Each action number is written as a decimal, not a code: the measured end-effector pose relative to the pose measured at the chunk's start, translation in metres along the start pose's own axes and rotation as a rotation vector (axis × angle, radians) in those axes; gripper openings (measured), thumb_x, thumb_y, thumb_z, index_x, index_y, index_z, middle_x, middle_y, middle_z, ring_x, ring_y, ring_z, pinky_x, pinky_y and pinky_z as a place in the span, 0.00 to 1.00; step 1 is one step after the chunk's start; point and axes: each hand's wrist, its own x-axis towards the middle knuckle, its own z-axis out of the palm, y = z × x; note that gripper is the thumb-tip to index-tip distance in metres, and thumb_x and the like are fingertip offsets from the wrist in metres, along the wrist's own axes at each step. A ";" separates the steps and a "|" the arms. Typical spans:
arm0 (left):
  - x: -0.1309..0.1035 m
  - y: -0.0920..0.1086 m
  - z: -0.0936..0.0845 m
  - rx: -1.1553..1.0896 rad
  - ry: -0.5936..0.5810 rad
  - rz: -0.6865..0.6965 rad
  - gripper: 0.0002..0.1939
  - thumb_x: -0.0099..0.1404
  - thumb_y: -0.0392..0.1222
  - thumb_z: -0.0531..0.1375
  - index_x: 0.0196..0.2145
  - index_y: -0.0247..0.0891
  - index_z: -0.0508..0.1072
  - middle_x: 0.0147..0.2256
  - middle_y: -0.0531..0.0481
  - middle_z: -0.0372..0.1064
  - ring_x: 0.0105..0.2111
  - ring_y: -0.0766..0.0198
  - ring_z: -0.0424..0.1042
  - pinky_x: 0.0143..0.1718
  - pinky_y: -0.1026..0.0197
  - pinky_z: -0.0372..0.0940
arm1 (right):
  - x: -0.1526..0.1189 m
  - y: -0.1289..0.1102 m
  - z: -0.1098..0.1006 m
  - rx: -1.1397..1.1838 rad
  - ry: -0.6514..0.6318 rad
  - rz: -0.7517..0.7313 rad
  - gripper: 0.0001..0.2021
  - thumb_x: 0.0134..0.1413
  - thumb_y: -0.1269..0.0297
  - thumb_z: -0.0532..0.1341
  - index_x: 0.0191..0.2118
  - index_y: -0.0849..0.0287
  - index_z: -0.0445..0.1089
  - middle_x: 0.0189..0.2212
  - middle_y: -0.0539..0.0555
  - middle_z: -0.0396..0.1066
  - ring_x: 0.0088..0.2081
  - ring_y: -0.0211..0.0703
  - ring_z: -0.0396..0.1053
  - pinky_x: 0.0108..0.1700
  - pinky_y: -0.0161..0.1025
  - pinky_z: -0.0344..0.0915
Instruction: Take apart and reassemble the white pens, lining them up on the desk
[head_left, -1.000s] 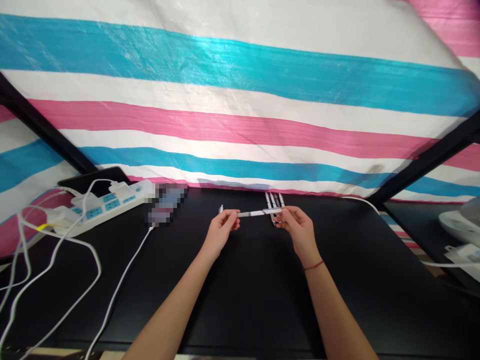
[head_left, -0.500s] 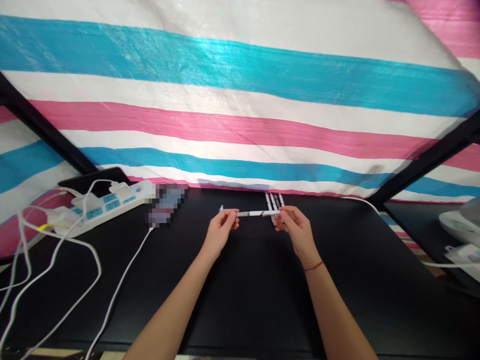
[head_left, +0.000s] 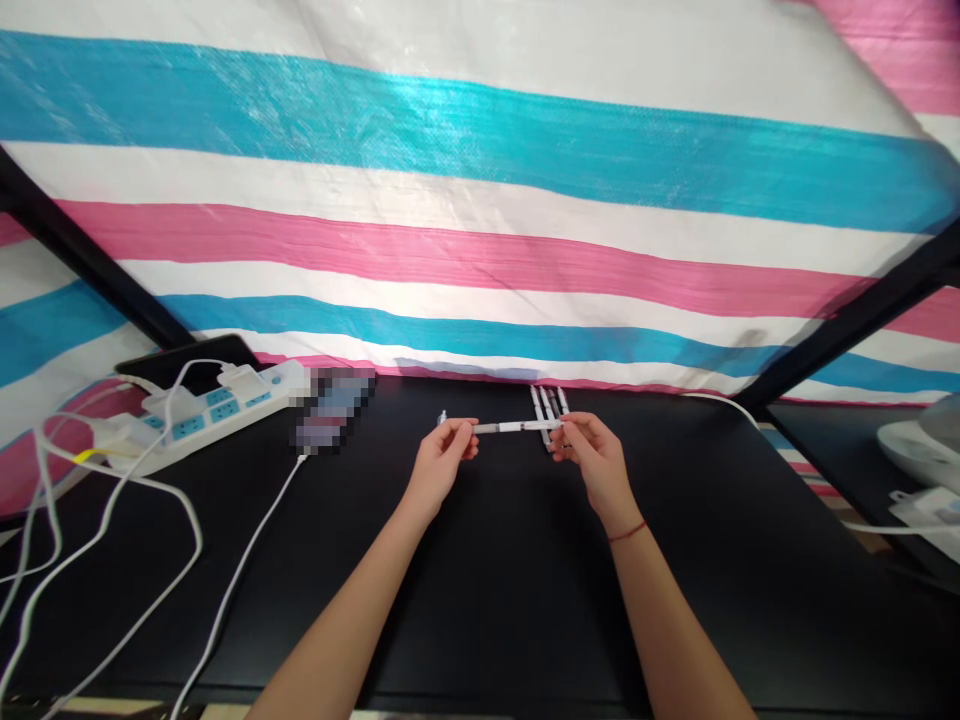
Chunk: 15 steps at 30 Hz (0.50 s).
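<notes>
Well, we're looking across a black table [head_left: 495,600], a white cable [head_left: 243,562] running up its left side. Now our left hand [head_left: 445,455] is pinching one end of a white pen [head_left: 514,427], our right hand [head_left: 594,455] is pinching the other, and the pen is stretching sideways between them. Just beyond our right hand, more pens [head_left: 547,402] are lying side by side, and behind it all a striped sheet [head_left: 487,250] is hanging.

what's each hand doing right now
Left hand: closed, pinching the left end of a pen.
Right hand: closed, pinching the pen's other end.
</notes>
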 end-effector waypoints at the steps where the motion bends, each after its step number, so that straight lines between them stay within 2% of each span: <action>1: 0.000 0.000 0.000 0.001 0.002 0.000 0.18 0.55 0.52 0.61 0.37 0.34 0.74 0.25 0.52 0.66 0.25 0.69 0.65 0.31 0.64 0.63 | 0.000 0.000 0.000 -0.013 0.003 -0.012 0.10 0.50 0.57 0.62 0.32 0.59 0.68 0.24 0.50 0.70 0.25 0.38 0.68 0.26 0.35 0.65; 4: 0.000 0.000 0.000 -0.002 -0.002 0.000 0.18 0.55 0.52 0.61 0.37 0.34 0.74 0.25 0.52 0.66 0.25 0.69 0.65 0.31 0.65 0.63 | 0.000 -0.001 0.002 -0.037 0.017 -0.032 0.11 0.52 0.57 0.61 0.28 0.60 0.67 0.21 0.49 0.68 0.24 0.36 0.67 0.26 0.34 0.65; 9: 0.001 -0.002 0.000 -0.009 -0.003 0.000 0.18 0.55 0.51 0.61 0.37 0.34 0.74 0.26 0.52 0.66 0.25 0.70 0.65 0.31 0.65 0.63 | 0.000 -0.002 0.001 0.014 0.020 -0.014 0.12 0.48 0.57 0.64 0.37 0.58 0.67 0.26 0.51 0.71 0.25 0.38 0.69 0.24 0.35 0.65; 15: 0.000 0.000 0.000 -0.009 0.004 0.004 0.18 0.55 0.51 0.61 0.37 0.34 0.74 0.25 0.52 0.65 0.25 0.70 0.65 0.31 0.65 0.63 | 0.001 -0.001 0.001 -0.059 0.037 -0.025 0.10 0.50 0.57 0.62 0.32 0.60 0.68 0.22 0.49 0.68 0.25 0.38 0.68 0.25 0.34 0.65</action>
